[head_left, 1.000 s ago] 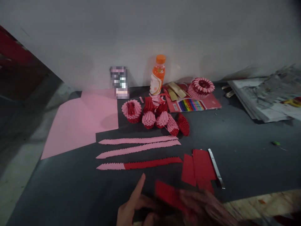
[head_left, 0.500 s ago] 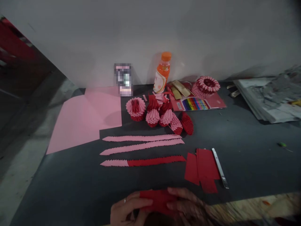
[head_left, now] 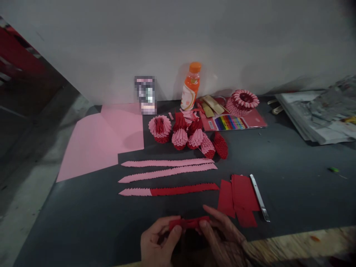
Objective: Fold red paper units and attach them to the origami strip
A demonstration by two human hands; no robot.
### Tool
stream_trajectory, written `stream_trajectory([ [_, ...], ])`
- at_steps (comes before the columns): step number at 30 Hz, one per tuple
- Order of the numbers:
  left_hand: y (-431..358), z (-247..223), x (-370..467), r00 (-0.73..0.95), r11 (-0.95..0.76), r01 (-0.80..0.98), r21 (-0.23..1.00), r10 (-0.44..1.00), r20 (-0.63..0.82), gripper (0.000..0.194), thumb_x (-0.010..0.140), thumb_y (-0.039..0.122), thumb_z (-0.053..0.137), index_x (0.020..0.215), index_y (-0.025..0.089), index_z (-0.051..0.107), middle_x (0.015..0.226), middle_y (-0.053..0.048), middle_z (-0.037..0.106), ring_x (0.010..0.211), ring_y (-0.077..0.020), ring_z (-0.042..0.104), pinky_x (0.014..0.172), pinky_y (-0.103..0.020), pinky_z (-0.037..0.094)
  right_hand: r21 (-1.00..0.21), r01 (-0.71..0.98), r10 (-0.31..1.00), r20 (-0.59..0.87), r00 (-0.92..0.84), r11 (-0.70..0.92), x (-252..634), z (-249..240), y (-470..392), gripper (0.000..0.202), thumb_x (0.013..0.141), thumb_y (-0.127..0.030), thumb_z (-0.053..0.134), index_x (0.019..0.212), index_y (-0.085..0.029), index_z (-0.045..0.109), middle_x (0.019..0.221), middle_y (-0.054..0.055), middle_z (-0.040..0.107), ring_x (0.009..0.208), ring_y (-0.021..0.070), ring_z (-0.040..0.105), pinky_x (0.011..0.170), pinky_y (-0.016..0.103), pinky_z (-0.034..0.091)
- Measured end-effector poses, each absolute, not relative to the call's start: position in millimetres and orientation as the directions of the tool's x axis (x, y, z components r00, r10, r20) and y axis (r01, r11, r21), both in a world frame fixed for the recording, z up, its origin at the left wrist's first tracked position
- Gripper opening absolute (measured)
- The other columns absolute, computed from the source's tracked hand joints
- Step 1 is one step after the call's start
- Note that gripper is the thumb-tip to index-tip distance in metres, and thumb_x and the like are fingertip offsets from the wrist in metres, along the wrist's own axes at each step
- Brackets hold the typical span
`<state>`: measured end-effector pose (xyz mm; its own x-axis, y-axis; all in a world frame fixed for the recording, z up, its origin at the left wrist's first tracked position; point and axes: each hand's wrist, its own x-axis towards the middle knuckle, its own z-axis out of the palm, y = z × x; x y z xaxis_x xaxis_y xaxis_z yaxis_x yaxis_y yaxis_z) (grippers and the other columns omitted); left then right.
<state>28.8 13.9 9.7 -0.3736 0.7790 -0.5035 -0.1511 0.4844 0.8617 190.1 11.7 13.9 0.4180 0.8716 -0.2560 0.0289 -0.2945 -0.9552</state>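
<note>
Near the close edge of the tabletop (head_left: 83, 222), the left hand (head_left: 158, 241) and right hand (head_left: 222, 233) each pinch one end of a red paper piece (head_left: 190, 223), held between them; it seems folded, though the dim, blurred view leaves its exact shape uncertain. Just beside the right hand lie loose red paper slips (head_left: 244, 193), with a slim silver tool (head_left: 259, 197) along their right side. Beyond the hands, a pink-and-red pleated strip (head_left: 183, 190) and two pink pleated strips (head_left: 167, 172) stretch crosswise, between them and five folded-paper pieces (head_left: 180, 138). Farther back, an orange drink bottle (head_left: 190, 87) stands near the wall (head_left: 222, 40), left of a flat packet (head_left: 250, 124) bearing a pink-and-red paper ring (head_left: 242, 103). Pink sheets (head_left: 91, 144) cover the left part.
</note>
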Motion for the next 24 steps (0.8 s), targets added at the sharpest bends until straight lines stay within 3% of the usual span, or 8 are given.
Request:
stream_trajectory([
  [6,15.3,10.2,28.4,-0.397,0.448,-0.065,0.892,0.808,-0.435,0.049,0.069,0.078,0.094,0.075,0.029,0.094,0.059,-0.005,0.085,0.054,-0.0255,0.08,0.05,-0.029,0.064,-0.943,0.099,0.88,-0.255,0.401,-0.318,192.0,10.9,14.9,0.029,0.083,-0.056,0.094,0.088,-0.028,0.094,0.07,0.005,0.089,0.061,0.0224,0.087,0.058,0.021,0.07],
  [11,17.0,13.4,31.1,-0.368,0.442,-0.023,0.897,0.83,-0.419,0.049,0.071,0.08,0.092,0.075,0.031,0.093,0.062,-0.003,0.086,0.059,-0.0241,0.082,0.055,-0.027,0.065,-0.946,0.213,0.884,-0.127,0.451,-0.244,195.7,14.3,22.4,0.024,0.085,-0.053,0.09,0.079,-0.029,0.092,0.058,0.001,0.084,0.048,0.0191,0.08,0.048,0.017,0.064],
  [16,15.8,12.0,29.6,-0.346,0.379,0.131,0.916,0.884,-0.316,0.045,0.083,0.076,0.083,0.074,0.033,0.088,0.066,-0.001,0.087,0.063,-0.0262,0.083,0.061,-0.03,0.066,-0.938,0.233,0.901,-0.144,0.409,-0.255,196.2,15.5,22.9,0.023,0.086,-0.052,0.088,0.079,-0.03,0.091,0.057,0.0,0.083,0.047,0.0187,0.08,0.047,0.016,0.061],
  [22,13.6,7.4,30.3,-0.32,0.259,0.32,0.911,0.935,-0.153,0.046,0.099,0.068,0.066,0.069,0.033,0.073,0.054,0.004,0.067,0.047,-0.0203,0.061,0.05,-0.03,0.047,-0.943,0.215,0.894,-0.143,0.424,-0.253,194.4,9.5,17.7,0.029,0.088,-0.056,0.087,0.079,-0.029,0.091,0.056,0.001,0.082,0.047,0.0203,0.08,0.047,0.02,0.063],
  [24,14.4,6.4,31.3,-0.325,0.232,0.331,0.915,0.938,-0.121,0.045,0.1,0.064,0.067,0.068,0.032,0.07,0.055,0.004,0.063,0.048,-0.0203,0.059,0.051,-0.031,0.046,-0.944,0.217,0.904,-0.146,0.401,-0.249,196.6,8.2,15.2,0.031,0.089,-0.059,0.086,0.082,-0.029,0.091,0.061,0.002,0.085,0.053,0.0214,0.083,0.051,0.022,0.067],
])
